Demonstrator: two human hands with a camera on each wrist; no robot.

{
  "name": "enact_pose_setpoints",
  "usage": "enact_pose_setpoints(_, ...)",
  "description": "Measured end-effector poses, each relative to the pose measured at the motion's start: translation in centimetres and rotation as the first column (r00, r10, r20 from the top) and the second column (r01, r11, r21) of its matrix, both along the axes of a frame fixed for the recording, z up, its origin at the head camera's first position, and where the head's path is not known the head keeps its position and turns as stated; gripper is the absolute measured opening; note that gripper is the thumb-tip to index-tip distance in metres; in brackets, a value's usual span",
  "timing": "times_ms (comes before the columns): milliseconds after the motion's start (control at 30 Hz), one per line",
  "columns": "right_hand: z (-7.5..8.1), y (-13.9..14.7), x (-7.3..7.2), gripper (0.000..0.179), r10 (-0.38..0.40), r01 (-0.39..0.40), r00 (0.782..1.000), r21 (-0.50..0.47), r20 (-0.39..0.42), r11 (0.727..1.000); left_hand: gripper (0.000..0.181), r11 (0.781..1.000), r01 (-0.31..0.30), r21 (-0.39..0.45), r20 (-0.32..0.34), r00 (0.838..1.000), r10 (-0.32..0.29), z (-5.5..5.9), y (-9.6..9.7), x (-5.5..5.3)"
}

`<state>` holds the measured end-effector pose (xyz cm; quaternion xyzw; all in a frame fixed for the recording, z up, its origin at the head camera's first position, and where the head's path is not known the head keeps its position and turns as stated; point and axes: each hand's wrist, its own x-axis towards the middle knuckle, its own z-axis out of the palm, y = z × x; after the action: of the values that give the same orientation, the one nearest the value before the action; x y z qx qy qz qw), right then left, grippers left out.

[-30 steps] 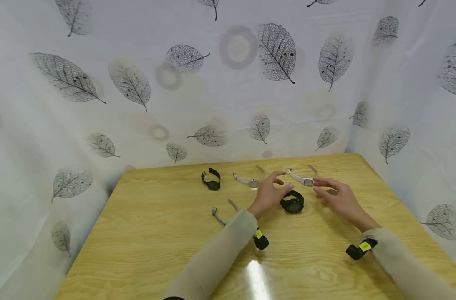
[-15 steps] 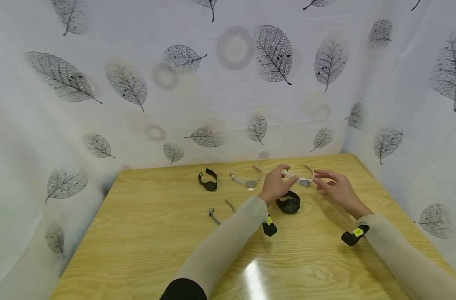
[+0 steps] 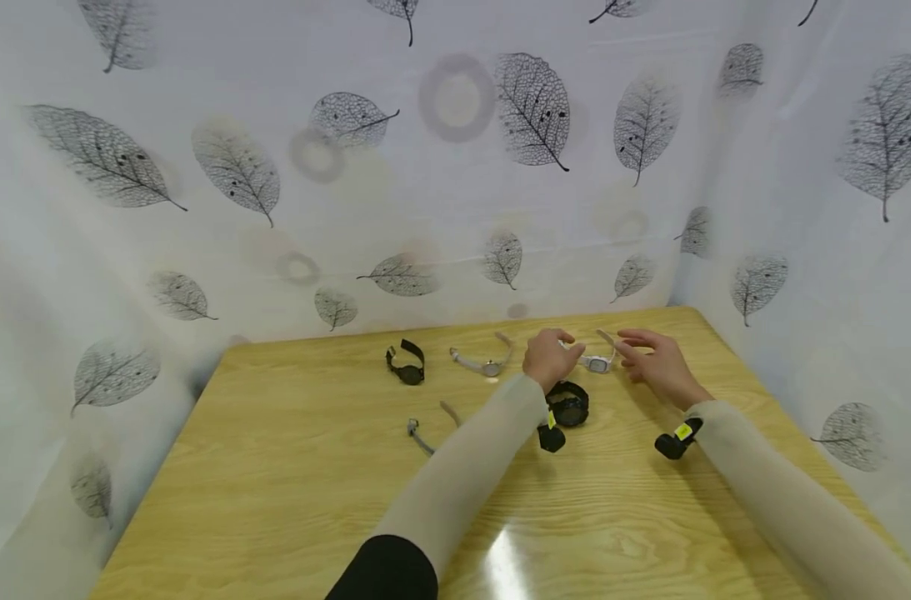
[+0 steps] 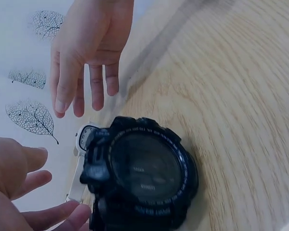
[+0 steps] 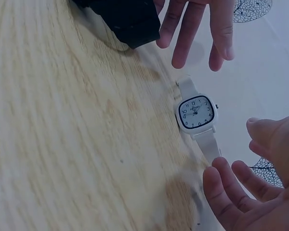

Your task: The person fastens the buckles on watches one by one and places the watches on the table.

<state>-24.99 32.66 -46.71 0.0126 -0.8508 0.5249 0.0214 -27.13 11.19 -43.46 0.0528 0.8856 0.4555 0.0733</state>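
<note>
A white wristwatch [image 3: 598,364] with a rounded square dial lies face up at the back right, strap undone. My left hand [image 3: 551,358] is at the buckle end of its strap, thumb and fingers apart; whether a fingertip touches the strap cannot be told. On the other side my right hand [image 3: 656,367] has its fingertips [image 5: 216,168] beside the other strap end, the thumb held away from them. Just under my left hand stands a chunky black sports watch [image 4: 147,166] with its strap looped, partly covered by the left wrist in the head view.
Farther left on the wooden table [image 3: 290,467] are a small black watch [image 3: 410,373] and a pale watch [image 3: 490,367] with its strap spread. A grey watch strap [image 3: 421,437] is partly hidden by my left sleeve. A leaf-patterned curtain [image 3: 440,183] surrounds the table.
My left hand has moved from above the black sports watch to the white watch's buckle end. My right hand stays beside the white watch. The head view has turned slightly right.
</note>
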Motion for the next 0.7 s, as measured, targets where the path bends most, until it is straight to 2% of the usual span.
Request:
enact_pose_setpoints(267, 0.3, -0.6, -1.2, 0.053, -0.031, 0.029, 0.997, 0.019, 0.076, 0.999, 0.031, 0.996, -0.063, -0.057, 0.061, 0.996, 0.066, 0.1, 1.1, -0.7)
enact_pose_setpoints(433, 0.0, -0.9, -2.1, 0.051, -0.026, 0.026, 0.995, -0.004, 0.101, 1.0, 0.03, 0.992, -0.065, -0.112, 0.095, 0.993, 0.076, -0.6, 1.5, -2.0)
enact_pose_setpoints(500, 0.0, -1.0, -2.2, 0.05, -0.02, 0.022, 0.994, -0.014, 0.109, 1.0, 0.029, 0.993, -0.062, -0.105, 0.11, 0.991, 0.073, -0.8, 1.6, -2.4)
enact_pose_setpoints(600, -0.1, -1.0, -2.4, 0.048, -0.022, 0.026, 0.992, -0.031, 0.125, 0.999, 0.027, 0.994, -0.057, -0.096, 0.128, 0.989, 0.069, -1.0, 1.8, -2.8)
enact_pose_setpoints(700, -0.2, -0.9, -2.4, 0.046, -0.03, 0.035, 0.991, -0.03, 0.134, 0.999, 0.027, 0.99, -0.04, -0.132, 0.127, 0.99, 0.057, -1.2, 2.0, -2.9)
